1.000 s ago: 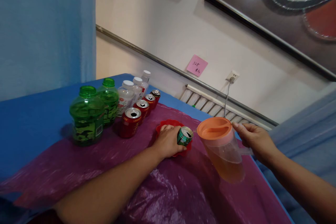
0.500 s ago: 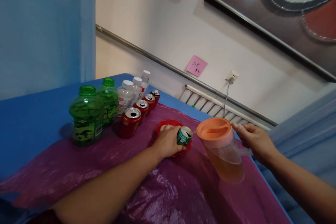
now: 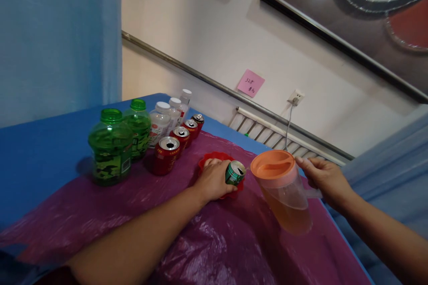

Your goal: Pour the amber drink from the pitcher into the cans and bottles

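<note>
My left hand is wrapped round a green drink can, whose opened top faces up and to the right. Under the can and hand lies a red dish with a wavy rim. By its handle, my right hand grips a clear plastic pitcher with an orange lid and amber liquid inside. The pitcher tilts to the left, its spout close to the can's opening. Whether liquid is flowing across the small gap is too fine to tell.
Several red drink cans form a row left of the dish. Behind them stand clear white-capped bottles and two green bottles without caps. Purple plastic sheeting covers part of the blue table. A radiator is by the wall.
</note>
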A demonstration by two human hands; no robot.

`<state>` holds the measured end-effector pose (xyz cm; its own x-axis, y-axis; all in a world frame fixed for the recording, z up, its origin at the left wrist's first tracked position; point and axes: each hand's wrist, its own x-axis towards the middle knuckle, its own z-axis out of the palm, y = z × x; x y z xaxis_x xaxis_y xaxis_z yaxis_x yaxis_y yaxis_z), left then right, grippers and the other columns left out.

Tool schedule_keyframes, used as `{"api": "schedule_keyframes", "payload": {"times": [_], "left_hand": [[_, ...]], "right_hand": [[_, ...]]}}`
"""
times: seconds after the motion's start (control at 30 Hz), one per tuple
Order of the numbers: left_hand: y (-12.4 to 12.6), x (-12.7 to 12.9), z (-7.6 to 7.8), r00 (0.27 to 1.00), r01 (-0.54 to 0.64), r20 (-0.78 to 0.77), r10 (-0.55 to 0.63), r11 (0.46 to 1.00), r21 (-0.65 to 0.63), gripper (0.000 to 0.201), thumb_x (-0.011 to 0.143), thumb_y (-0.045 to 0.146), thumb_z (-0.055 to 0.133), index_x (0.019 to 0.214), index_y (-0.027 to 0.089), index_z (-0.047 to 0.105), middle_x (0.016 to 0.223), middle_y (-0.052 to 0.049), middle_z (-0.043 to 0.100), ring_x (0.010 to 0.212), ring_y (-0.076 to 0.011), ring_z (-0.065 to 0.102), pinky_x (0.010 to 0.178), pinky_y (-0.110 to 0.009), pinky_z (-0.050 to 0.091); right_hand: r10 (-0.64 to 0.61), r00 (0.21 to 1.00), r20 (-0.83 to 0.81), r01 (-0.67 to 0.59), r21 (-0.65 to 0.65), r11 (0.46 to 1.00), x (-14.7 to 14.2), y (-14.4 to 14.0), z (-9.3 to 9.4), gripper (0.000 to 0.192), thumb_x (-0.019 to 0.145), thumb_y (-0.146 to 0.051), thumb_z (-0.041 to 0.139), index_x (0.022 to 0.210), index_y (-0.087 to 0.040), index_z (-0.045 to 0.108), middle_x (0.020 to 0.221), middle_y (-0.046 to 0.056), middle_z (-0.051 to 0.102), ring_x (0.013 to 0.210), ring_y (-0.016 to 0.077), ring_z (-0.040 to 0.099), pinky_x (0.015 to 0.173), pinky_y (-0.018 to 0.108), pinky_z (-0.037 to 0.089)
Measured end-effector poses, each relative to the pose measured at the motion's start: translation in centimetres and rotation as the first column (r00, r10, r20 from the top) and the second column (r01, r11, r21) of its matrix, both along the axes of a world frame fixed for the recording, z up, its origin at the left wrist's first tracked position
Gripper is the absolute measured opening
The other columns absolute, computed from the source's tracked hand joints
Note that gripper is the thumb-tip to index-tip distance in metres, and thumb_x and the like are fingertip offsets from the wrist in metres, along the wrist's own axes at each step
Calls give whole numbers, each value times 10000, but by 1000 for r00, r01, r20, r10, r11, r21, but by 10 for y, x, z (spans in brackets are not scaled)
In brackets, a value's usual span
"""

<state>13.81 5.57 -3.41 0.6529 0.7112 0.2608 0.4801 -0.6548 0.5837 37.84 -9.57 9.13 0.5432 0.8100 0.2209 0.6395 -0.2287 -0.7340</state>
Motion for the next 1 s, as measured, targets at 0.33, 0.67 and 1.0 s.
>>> {"api": "schedule_keyframes", "payload": {"times": [0.33,0.67,1.0], "left_hand": [[-2,-1,2,1000,6,8,-6,1000,-15,625,612,464,857,1173,283,647,1159,-58,686,1145,-326,583,1007,-418,404],[-3,-1,4,1000,4,1,-4,1000,-31,633,627,459,851,1200,294,638,1169,-55,679,1149,-328,575,1004,-420,403],[-1,-1,0,1000,-3,-1,3,1000,-7,646,624,485,849,1194,268,638,1156,-79,681,1150,-332,582,1005,-429,413]], "right_hand": [[7,1000,-12,-7,15,1000,2,2,-3,624,731,-745,667,511,-226,401,487,-52,332,481,99,278,454,267,212],[4,1000,-2,-4,-9,1000,2,3,-2,622,732,-744,670,513,-223,409,490,-49,342,484,100,290,461,268,215],[2,1000,24,-2,-5,1000,1,5,-2,619,739,-743,656,500,-224,418,475,-43,354,480,103,296,457,264,224]]}}
